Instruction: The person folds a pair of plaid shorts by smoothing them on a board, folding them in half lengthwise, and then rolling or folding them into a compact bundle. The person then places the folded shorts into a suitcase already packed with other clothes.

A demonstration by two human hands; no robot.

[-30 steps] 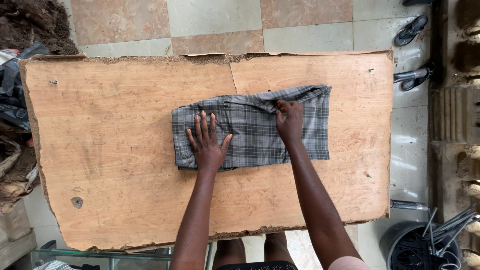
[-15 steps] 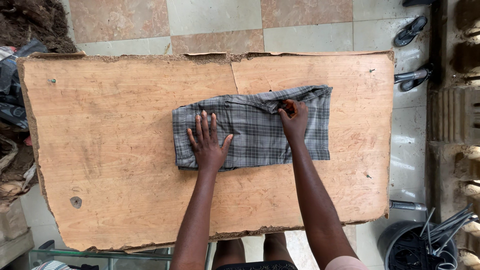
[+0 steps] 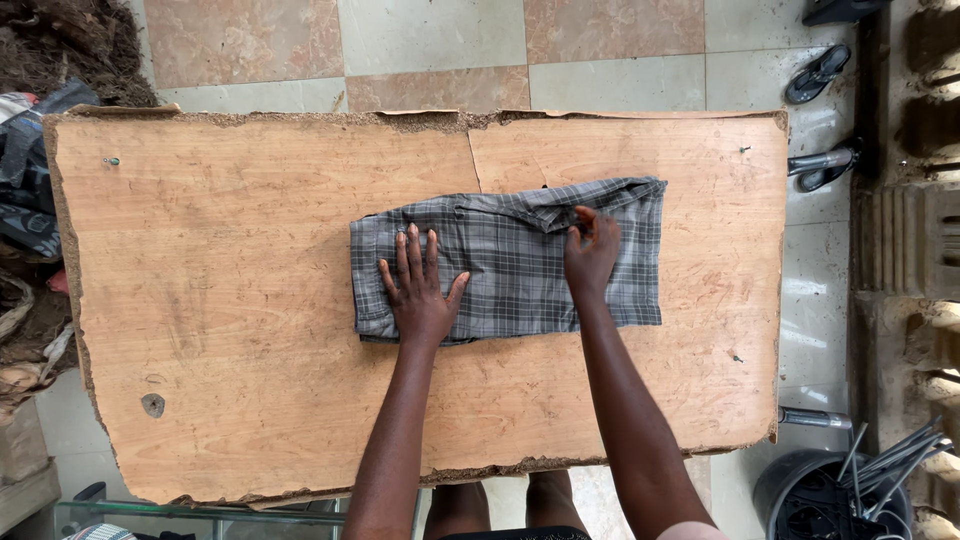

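Observation:
A folded grey plaid garment [image 3: 500, 260] lies near the middle of a wooden board [image 3: 220, 300]. My left hand [image 3: 420, 290] rests flat on the garment's left part, fingers spread. Over the garment's right part, my right hand [image 3: 590, 250] has its fingers curled and pinches the cloth near the top fold.
The board has ragged edges and sits above a tiled floor [image 3: 430, 50]. Sandals [image 3: 820, 75] lie at the top right. A dark bucket with metal rods [image 3: 850, 490] stands at the bottom right. Piled cloth and debris [image 3: 30, 170] are at the left.
My right hand has shifted slightly along the garment's top fold and its fingers have closed on the cloth. The left hand has stayed flat in place.

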